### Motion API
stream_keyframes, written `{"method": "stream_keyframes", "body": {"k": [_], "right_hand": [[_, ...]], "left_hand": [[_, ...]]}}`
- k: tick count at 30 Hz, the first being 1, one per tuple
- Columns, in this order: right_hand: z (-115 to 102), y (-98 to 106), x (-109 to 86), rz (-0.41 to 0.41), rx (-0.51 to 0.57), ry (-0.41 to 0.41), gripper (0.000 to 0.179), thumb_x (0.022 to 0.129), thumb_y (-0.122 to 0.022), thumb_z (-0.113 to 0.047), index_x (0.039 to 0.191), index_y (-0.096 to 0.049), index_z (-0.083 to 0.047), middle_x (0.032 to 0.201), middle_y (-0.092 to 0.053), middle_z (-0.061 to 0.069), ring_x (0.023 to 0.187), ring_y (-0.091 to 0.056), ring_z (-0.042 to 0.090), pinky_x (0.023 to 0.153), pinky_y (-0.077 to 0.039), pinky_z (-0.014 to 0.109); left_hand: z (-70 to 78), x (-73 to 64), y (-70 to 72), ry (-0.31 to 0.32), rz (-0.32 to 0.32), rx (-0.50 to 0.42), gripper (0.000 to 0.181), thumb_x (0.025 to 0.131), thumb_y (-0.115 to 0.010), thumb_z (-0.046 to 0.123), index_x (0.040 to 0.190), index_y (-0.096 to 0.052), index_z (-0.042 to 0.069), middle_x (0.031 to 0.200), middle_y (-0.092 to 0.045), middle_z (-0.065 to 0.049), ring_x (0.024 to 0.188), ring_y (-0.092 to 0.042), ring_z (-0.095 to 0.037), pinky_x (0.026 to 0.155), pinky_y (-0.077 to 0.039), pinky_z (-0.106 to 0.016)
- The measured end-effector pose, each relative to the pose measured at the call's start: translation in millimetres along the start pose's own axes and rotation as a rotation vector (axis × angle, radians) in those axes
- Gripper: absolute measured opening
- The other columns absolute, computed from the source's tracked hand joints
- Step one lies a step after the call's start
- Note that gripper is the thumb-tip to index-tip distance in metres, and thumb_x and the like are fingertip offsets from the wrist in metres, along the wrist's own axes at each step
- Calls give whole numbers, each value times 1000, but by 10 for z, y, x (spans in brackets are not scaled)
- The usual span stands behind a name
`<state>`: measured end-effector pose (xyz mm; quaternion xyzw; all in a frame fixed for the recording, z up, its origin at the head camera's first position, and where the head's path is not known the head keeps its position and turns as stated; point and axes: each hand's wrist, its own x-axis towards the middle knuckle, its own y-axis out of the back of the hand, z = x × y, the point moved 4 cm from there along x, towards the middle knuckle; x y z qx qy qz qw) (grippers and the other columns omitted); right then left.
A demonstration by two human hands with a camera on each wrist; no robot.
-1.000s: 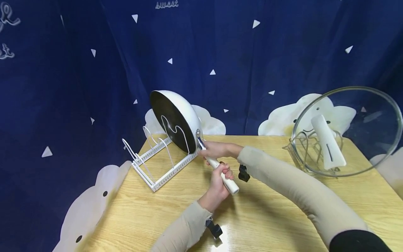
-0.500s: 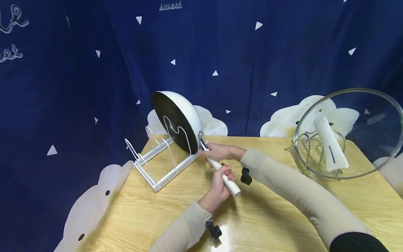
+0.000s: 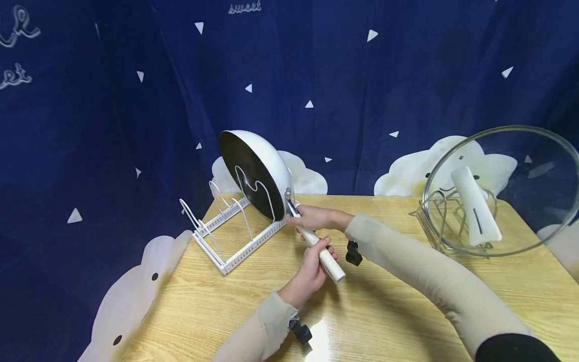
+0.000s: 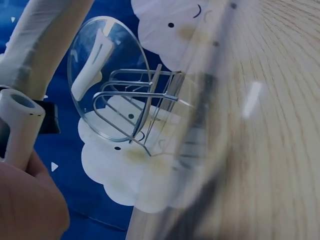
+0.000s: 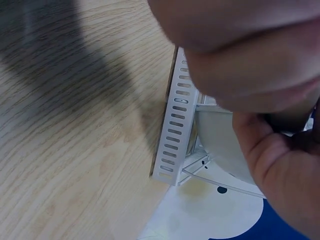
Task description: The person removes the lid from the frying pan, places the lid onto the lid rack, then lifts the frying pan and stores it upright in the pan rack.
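Note:
A wok [image 3: 270, 156], white outside and black inside, stands tilted on its side among the wires of a white rack [image 3: 253, 245]. Its long white handle [image 3: 331, 266] slants down toward the near right. My right hand [image 3: 314, 217] grips the handle close to the wok's metal joint. Lower down, my left hand [image 3: 312, 265] holds the same handle, with the thumb along its top and fingertips showing at the far side. The handle's hollow end shows above the left hand in the left wrist view. In the right wrist view, curled fingers [image 5: 250, 75] hide most of the handle.
At the right of the wooden table [image 3: 384, 322], a glass lid [image 3: 534, 201] with a white grip leans upright in a metal wire rack [image 3: 436, 221]. Several wire dividers [image 3: 239, 216] rise from the white rack. A dark blue curtain [image 3: 344, 60] hangs behind the table.
The left hand has eased its fingers on the handle and its wrist has shifted slightly left and down. The wok and right hand stay in place; the head view has shifted slightly.

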<state>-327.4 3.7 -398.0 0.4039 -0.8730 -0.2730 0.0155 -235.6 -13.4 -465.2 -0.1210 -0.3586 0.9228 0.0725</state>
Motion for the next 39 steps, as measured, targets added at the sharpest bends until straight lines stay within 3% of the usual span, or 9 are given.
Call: {"method": "stream_keyframes", "body": {"k": [6, 11, 15, 24, 30, 34, 37, 39], "right_hand": [[-25, -6, -30, 7, -19, -6, 23, 100, -47, -21, 92, -50, 0, 78, -60, 26, 55, -61, 18, 52, -50, 28], [-28, 13, -53, 23, -29, -36, 31, 100, -49, -25, 106, -48, 5, 76, -61, 15, 58, -61, 18, 56, -51, 29], [-23, 30, -81, 47, -59, -33, 29, 99, -51, -29, 102, -52, 1, 73, -58, 7, 60, -57, 15, 58, -50, 31], [37, 56, -148, 51, -37, -54, 31, 98, -50, -30, 103, -57, 0, 83, -57, 8, 72, -58, 17, 62, -54, 32], [66, 70, -205, 30, 8, -79, 30, 99, -47, -27, 101, -57, 1, 83, -59, 11, 69, -63, 19, 64, -56, 37], [93, 89, -243, 24, 29, -75, 29, 101, -43, -24, 100, -55, 3, 83, -62, 13, 67, -65, 19, 66, -57, 40], [103, 143, -308, 68, -6, -57, 26, 100, -44, -20, 99, -55, 3, 83, -62, 18, 65, -65, 21, 64, -57, 39], [98, 194, -376, 111, -83, -38, 23, 99, -45, -18, 97, -56, 3, 82, -62, 19, 63, -64, 22, 61, -57, 37]], "left_hand": [[59, -65, 32, 22, -19, 97, 15, 91, -56, 15, 99, -47, 6, 68, -54, -1, 61, -57, -11, 67, -52, -25], [107, -76, 87, 23, -33, 225, 15, 90, -58, 18, 95, -52, 6, 69, -59, -1, 63, -62, -11, 64, -54, -23], [133, -90, 139, 24, -47, 313, 16, 90, -59, 23, 91, -52, 9, 70, -62, -1, 65, -64, -11, 60, -52, -23], [242, -162, 280, 46, -122, 494, 27, 93, -55, 27, 102, -54, 2, 79, -65, -5, 68, -64, -15, 69, -56, -34], [382, -205, 349, 47, -119, 615, 38, 93, -56, 29, 106, -55, -6, 77, -63, -6, 67, -63, -13, 67, -57, -31], [512, -233, 418, 33, -121, 682, 36, 94, -55, 26, 107, -56, -8, 81, -65, -13, 65, -63, -13, 66, -57, -33], [648, -246, 467, 3, -103, 723, 33, 94, -54, 20, 105, -55, -11, 84, -65, -17, 64, -63, -13, 69, -57, -39], [762, -253, 486, -34, -74, 754, 29, 93, -53, 16, 101, -55, -11, 84, -65, -18, 63, -63, -14, 69, -57, -41]]}}
